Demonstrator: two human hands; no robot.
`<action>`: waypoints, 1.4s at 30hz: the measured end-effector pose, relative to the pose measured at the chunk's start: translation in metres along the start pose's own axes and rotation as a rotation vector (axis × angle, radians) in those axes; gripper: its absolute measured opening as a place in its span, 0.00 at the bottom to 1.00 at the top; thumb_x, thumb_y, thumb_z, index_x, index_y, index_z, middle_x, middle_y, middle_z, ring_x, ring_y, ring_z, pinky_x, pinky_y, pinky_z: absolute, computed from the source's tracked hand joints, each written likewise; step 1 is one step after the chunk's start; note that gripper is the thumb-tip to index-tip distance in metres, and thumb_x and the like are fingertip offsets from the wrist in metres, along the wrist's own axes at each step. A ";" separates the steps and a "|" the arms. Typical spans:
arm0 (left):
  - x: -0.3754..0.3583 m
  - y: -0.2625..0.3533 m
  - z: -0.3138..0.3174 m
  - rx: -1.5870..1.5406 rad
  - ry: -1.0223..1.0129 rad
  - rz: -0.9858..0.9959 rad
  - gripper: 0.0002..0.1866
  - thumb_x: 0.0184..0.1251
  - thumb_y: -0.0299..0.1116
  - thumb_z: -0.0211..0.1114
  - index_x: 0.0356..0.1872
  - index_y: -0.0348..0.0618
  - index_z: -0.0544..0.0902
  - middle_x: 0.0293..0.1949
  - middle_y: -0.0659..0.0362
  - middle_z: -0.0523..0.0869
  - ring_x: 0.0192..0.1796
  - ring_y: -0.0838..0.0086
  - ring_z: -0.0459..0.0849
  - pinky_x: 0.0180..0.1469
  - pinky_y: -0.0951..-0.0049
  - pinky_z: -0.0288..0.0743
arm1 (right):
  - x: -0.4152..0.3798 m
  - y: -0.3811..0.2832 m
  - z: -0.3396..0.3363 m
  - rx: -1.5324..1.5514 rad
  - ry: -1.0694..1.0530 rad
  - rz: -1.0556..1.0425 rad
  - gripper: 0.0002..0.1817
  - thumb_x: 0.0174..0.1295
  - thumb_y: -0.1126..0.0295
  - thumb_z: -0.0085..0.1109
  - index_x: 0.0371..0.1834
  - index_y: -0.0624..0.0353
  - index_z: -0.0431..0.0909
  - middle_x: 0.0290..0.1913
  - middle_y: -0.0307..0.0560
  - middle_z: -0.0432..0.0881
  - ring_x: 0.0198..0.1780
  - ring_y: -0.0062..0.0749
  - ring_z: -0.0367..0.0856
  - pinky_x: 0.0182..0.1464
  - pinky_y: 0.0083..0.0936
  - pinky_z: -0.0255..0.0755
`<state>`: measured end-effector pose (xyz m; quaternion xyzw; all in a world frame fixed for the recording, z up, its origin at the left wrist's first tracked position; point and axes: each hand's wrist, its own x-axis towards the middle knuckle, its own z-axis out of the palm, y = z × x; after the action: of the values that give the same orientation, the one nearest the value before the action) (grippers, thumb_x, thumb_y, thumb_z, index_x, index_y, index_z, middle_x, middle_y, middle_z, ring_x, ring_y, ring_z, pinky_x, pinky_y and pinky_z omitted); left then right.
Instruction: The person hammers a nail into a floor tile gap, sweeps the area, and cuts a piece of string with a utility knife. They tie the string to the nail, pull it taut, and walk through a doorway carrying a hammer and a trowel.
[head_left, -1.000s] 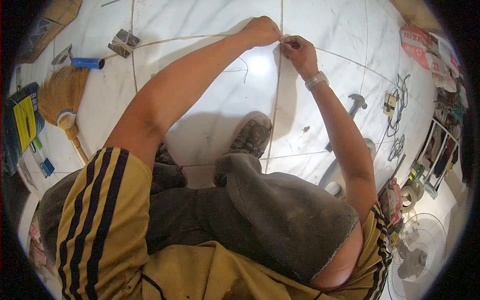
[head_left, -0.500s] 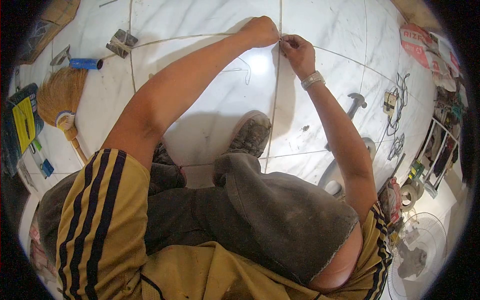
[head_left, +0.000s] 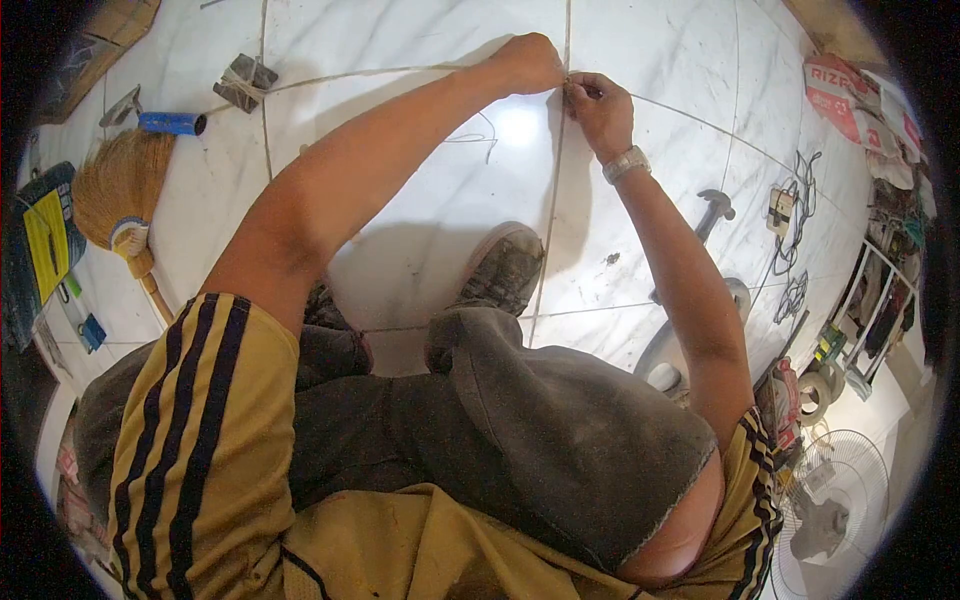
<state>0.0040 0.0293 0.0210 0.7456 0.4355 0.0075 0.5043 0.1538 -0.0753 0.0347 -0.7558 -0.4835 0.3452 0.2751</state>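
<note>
My left hand (head_left: 530,65) is closed in a fist above the tiled floor, its fingertips turned away and hidden. Almost touching it, my right hand (head_left: 600,108) is closed with thumb and fingers pinched together. Whatever sits between the two pinches is too small to make out. A thin bent wire (head_left: 490,143) shows below my left forearm; whether it runs into a hand is hidden. Both hands meet over a grout line between the white marbled tiles (head_left: 660,60). A pale watch is on my right wrist.
A hammer (head_left: 712,212) lies right of my right forearm, near a cable with an adapter (head_left: 781,210). At left are a broom (head_left: 122,190), a blue-handled tool (head_left: 172,123) and a dark tied block (head_left: 245,82). A fan (head_left: 830,500) stands at lower right.
Both hands stay together, closed, in nearly the same place. My right fingers have curled in slightly. The thin wire has shifted and changed its bend.
</note>
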 end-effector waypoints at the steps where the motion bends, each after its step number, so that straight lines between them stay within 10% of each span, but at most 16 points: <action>1: -0.001 0.000 0.000 -0.002 0.018 0.003 0.17 0.62 0.40 0.67 0.43 0.39 0.91 0.42 0.46 0.91 0.44 0.57 0.89 0.53 0.59 0.81 | 0.002 -0.003 0.000 0.006 -0.011 0.045 0.13 0.69 0.69 0.64 0.48 0.69 0.86 0.34 0.45 0.88 0.30 0.22 0.85 0.35 0.21 0.81; 26: 0.003 -0.001 0.010 -0.003 0.076 -0.054 0.17 0.62 0.41 0.65 0.34 0.34 0.89 0.37 0.42 0.89 0.41 0.52 0.88 0.49 0.55 0.81 | 0.005 0.002 0.007 0.103 0.070 0.092 0.12 0.66 0.65 0.66 0.41 0.64 0.88 0.26 0.47 0.88 0.25 0.27 0.86 0.32 0.26 0.80; 42: 0.019 -0.007 0.007 0.266 0.083 0.088 0.16 0.60 0.41 0.66 0.37 0.37 0.91 0.41 0.43 0.90 0.44 0.51 0.88 0.52 0.55 0.80 | 0.007 -0.011 -0.011 -0.474 -0.052 -0.280 0.13 0.66 0.61 0.61 0.45 0.56 0.89 0.46 0.55 0.86 0.45 0.52 0.86 0.50 0.43 0.80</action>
<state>0.0143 0.0374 0.0038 0.8233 0.4201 0.0024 0.3817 0.1583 -0.0657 0.0479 -0.7159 -0.6574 0.2006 0.1232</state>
